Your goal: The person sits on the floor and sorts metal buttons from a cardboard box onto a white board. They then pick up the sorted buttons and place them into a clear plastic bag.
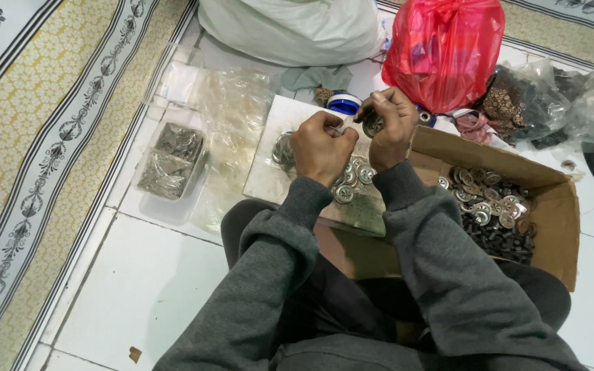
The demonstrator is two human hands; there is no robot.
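The left hand (320, 145) is pinching something thin, too small to identify, and pressing its tip against the round metal button (372, 124) that the right hand (388, 124) is gripping closed-fingered above the white work board (280, 144). Judging by this, a fitting step is underway; the next move is likely calling for steady alignment. More finished buttons (352, 180) are lying beneath the wrists, and a cardboard box (551, 206) of loose parts is sitting to the right, a clear tray (171, 161) to the left.

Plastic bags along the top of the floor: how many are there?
3: a white bag at top centre, a red bag beside it, and a clear bag of dark pieces at right. More may be hidden.
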